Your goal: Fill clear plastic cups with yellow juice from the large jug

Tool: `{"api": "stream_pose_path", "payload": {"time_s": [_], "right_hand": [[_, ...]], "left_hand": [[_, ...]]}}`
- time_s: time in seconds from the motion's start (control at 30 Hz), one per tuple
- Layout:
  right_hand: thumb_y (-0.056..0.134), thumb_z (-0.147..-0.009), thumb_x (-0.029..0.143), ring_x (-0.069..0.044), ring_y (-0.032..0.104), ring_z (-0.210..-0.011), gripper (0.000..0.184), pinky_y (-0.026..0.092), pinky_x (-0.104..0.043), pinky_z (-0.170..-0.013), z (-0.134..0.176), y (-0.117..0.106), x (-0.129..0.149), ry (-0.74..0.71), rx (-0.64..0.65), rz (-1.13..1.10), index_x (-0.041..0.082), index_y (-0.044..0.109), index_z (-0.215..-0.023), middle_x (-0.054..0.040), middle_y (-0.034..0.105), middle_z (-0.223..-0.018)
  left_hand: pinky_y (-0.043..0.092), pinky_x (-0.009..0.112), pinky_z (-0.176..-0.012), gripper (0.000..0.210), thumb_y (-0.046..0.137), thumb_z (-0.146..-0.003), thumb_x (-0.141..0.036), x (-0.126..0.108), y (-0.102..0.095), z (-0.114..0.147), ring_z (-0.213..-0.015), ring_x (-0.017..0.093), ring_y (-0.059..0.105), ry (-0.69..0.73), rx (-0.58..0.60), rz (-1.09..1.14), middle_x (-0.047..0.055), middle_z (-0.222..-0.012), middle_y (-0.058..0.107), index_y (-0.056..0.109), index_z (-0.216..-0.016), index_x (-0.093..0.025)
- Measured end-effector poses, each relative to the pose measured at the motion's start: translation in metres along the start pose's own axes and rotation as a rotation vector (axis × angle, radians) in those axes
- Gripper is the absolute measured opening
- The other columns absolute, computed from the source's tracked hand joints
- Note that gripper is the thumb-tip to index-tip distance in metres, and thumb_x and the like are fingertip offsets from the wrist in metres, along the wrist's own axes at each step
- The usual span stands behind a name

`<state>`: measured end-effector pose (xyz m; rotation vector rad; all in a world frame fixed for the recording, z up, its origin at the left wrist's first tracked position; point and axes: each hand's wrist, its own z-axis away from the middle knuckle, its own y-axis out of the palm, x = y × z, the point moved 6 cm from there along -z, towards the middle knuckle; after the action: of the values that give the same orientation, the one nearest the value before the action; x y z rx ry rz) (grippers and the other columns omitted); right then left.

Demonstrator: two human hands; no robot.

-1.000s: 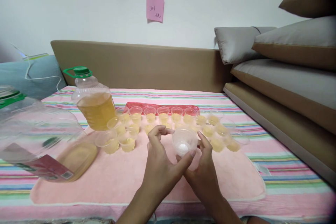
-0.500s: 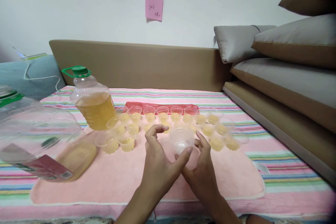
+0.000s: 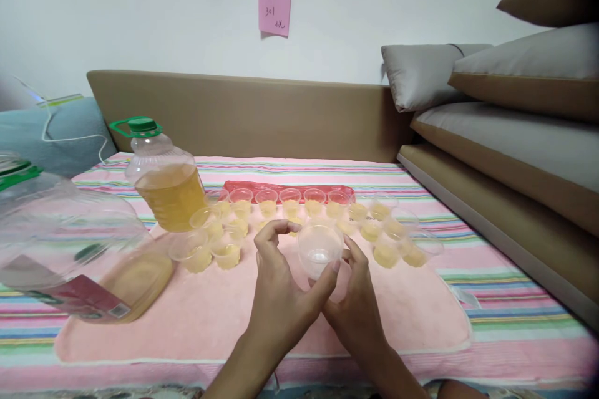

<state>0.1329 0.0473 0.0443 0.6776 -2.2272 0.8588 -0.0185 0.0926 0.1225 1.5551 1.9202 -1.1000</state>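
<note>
I hold a small round cup of clear plastic [image 3: 321, 243] raised between both hands, above the middle of a pale pink cloth mat [image 3: 187, 324] with rounded corners. My left hand [image 3: 281, 287] grips it, forefinger at the rim's left, thumb crossing the front to the cup's lower right. My right hand [image 3: 358, 299] closes on its right side with a bent forefinger; its thumb is mostly hidden, so I can't tell how firmly it presses. Beyond, toward the mat's far edge, sit small clear cups of pale yellow contents [image 3: 228, 254]. A green-capped clear plastic bottle of amber liquid [image 3: 168, 196] stands near the mat's far left corner.
</note>
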Motion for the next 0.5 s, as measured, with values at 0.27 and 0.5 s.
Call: {"api": "stream_pose_path", "payload": {"time_s": [0.27,0.5], "right_hand": [[0.072,-0.094,0.045,-0.035,0.058,-0.124,0.078,0.054,-0.059,-0.103,0.000,0.002,-0.007,0.025,0.023,-0.017,0.026,0.036,-0.160,-0.0145,0.053,-0.142],[0.085,-0.086,0.051,-0.035,0.059,-0.126,0.092,0.050,-0.059,-0.109,-0.028,-0.048,-0.015,0.052,-0.122,-0.107,0.024,0.037,-0.159,-0.0160,0.051,-0.145]], "left_hand": [[0.042,0.053,-0.105,0.057,0.076,-0.092,-0.028,-0.026,-0.059,-0.028,-0.130,0.029,0.056,0.081,-0.194,0.115,0.010,-0.134,0.054,0.031,-0.128,-0.031],[0.041,0.049,-0.097,0.059,0.076,-0.091,-0.030,0.012,-0.073,-0.025,-0.128,0.030,0.055,0.070,-0.125,0.063,0.010,-0.135,0.054,0.031,-0.129,-0.032]]}}
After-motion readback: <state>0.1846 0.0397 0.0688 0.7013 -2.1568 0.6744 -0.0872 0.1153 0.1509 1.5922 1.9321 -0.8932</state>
